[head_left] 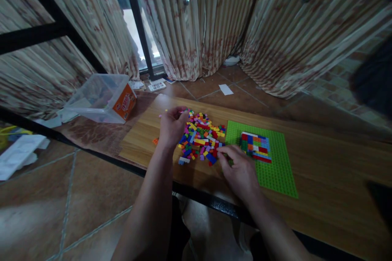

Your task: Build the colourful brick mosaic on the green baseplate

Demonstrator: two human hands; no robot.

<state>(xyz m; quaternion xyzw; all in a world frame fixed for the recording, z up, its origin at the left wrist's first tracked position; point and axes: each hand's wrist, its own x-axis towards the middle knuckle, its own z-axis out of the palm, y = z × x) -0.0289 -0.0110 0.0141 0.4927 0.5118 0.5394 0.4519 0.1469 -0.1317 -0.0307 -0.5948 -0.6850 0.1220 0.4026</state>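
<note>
Bricks (199,141) lie heaped on the worktop (333,167) between your hands, left of the green plate (280,171), which bears a block (256,146). Your left hand (172,128) and right hand (241,171) have fingers drawn narrow; whether they grip a brick, I cannot tell.

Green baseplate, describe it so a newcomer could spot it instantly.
On the wooden tabletop, look just right of the loose brick pile. The green baseplate is a flat, studded sheet carrying a multicoloured brick build; unlike the mixed-colour pile, it's one broad, uniformly green piece.
</note>
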